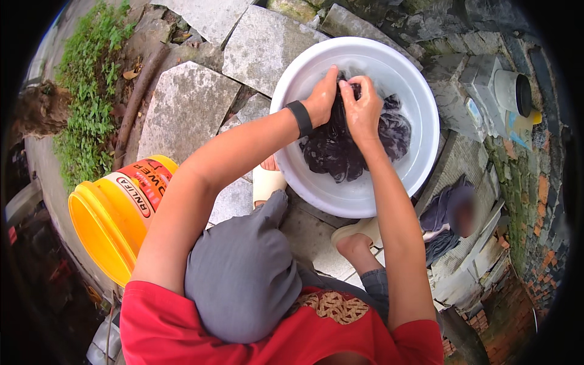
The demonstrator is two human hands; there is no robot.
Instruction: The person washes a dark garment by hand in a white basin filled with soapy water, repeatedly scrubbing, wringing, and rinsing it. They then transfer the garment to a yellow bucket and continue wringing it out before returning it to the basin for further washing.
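Observation:
A white plastic basin (286,164) with some cloudy water in it stands in front of me on the stone slabs. In it lies a dark, wet, bunched garment (340,155), nearly black; its kind cannot be told. My left hand (322,97), with a black band (299,118) on the wrist, grips the garment's far part, its fingers partly hidden. Close beside it, my right hand (363,112) pinches the same cloth between thumb and bent fingers. Both hands look wet and are held over the basin, with the cloth hanging down between them.
To my left stands a yellow bucket (103,228) with a printed label. Green weeds (91,91) and a rusty pipe (140,100) lie beyond it. At right, a grey block (486,91) holds a white container (508,91); dark clothes (441,210) lie below.

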